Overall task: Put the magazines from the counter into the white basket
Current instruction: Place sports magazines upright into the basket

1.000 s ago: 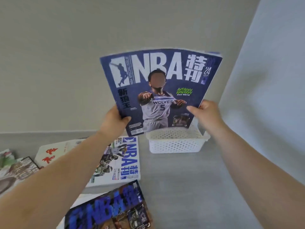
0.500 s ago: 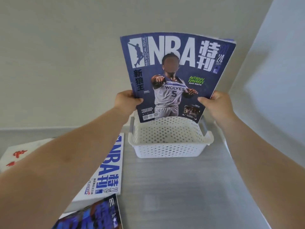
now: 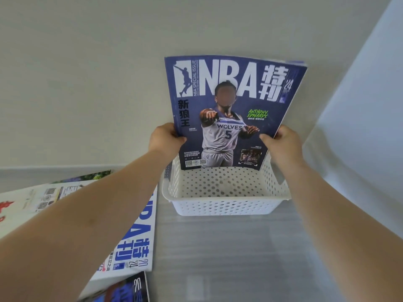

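I hold a dark blue NBA magazine point(image 3: 231, 101) upright, its cover facing me. My left hand point(image 3: 164, 138) grips its left edge and my right hand point(image 3: 281, 142) grips its right edge. The magazine's bottom edge sits inside the far part of the white perforated basket point(image 3: 224, 205), which stands on the grey counter point(image 3: 218, 258) by the back wall. Nothing else shows in the basket. More magazines lie on the counter to the left: a white NBA one point(image 3: 137, 236), a dark blue one point(image 3: 130, 289) at the bottom edge, and a white one with red characters point(image 3: 32, 199).
A pale wall rises behind the basket and a white panel point(image 3: 359, 127) closes off the right side. A green-covered magazine point(image 3: 91, 176) peeks out at the back left. Bare counter lies in front of the basket.
The magazine has come down, its bottom edge now inside the basket. Both hands keep their grip on its sides. The view has shifted a little to the left.
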`<act>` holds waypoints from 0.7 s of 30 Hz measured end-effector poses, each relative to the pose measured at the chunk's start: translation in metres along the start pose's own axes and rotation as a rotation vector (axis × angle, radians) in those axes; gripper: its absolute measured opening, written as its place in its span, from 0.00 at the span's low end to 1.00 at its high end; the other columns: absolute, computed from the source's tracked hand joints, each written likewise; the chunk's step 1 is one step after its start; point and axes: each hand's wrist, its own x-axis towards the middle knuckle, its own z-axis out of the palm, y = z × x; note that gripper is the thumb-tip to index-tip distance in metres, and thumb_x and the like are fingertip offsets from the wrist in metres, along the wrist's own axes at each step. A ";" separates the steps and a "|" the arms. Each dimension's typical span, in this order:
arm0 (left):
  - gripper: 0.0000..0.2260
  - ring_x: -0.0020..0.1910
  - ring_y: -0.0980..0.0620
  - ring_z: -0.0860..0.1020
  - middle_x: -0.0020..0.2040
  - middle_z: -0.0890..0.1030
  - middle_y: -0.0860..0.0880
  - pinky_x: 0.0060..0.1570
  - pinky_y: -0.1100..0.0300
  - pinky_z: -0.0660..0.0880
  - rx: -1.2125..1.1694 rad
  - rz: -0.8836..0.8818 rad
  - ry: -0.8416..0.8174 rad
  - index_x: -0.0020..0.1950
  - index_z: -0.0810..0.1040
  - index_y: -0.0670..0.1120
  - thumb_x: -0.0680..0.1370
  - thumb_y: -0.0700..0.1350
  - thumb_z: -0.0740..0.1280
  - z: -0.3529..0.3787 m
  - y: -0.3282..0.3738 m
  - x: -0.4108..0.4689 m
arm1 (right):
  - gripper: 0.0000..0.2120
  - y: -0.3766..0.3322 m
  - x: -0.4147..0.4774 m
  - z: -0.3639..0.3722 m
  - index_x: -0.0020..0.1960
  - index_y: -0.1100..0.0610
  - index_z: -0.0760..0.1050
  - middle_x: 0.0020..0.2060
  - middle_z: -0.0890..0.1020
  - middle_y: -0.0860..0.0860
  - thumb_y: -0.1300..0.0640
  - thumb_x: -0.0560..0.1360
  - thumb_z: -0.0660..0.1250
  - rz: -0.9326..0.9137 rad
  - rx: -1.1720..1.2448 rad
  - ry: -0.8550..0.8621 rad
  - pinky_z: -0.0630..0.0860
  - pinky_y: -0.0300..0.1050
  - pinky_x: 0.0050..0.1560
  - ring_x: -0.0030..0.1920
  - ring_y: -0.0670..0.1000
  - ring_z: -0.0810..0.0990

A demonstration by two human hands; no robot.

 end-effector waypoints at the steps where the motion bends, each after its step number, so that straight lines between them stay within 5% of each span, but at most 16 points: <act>1: 0.10 0.44 0.48 0.74 0.44 0.76 0.49 0.44 0.59 0.69 0.003 0.008 0.014 0.53 0.77 0.42 0.72 0.38 0.65 0.001 0.000 0.001 | 0.07 -0.001 0.002 0.001 0.47 0.61 0.75 0.38 0.76 0.51 0.60 0.71 0.67 -0.015 -0.012 0.033 0.68 0.34 0.31 0.37 0.50 0.73; 4: 0.11 0.44 0.49 0.73 0.45 0.77 0.50 0.44 0.59 0.67 0.046 0.029 0.063 0.53 0.75 0.44 0.72 0.43 0.66 0.001 -0.003 0.002 | 0.11 -0.005 0.005 0.001 0.51 0.60 0.74 0.41 0.76 0.51 0.59 0.70 0.67 -0.014 -0.003 0.103 0.69 0.39 0.41 0.41 0.50 0.75; 11: 0.18 0.46 0.51 0.72 0.56 0.77 0.47 0.46 0.59 0.67 0.105 -0.042 0.065 0.57 0.72 0.45 0.71 0.51 0.67 -0.011 -0.014 -0.002 | 0.17 -0.001 -0.006 -0.001 0.60 0.61 0.68 0.58 0.76 0.57 0.60 0.73 0.64 -0.008 -0.075 0.137 0.60 0.29 0.39 0.47 0.48 0.70; 15: 0.14 0.46 0.51 0.71 0.51 0.76 0.50 0.47 0.59 0.67 0.088 -0.042 0.077 0.56 0.73 0.45 0.73 0.50 0.65 -0.034 -0.020 -0.023 | 0.17 -0.010 -0.026 -0.009 0.62 0.60 0.68 0.61 0.74 0.57 0.62 0.73 0.62 0.006 -0.066 0.123 0.61 0.29 0.43 0.54 0.52 0.73; 21: 0.03 0.30 0.58 0.74 0.36 0.76 0.54 0.23 0.74 0.68 0.080 -0.026 -0.009 0.44 0.75 0.46 0.75 0.43 0.62 -0.091 -0.051 -0.098 | 0.17 -0.032 -0.099 -0.014 0.61 0.58 0.70 0.61 0.75 0.57 0.61 0.73 0.61 -0.072 -0.143 0.063 0.67 0.47 0.59 0.60 0.56 0.72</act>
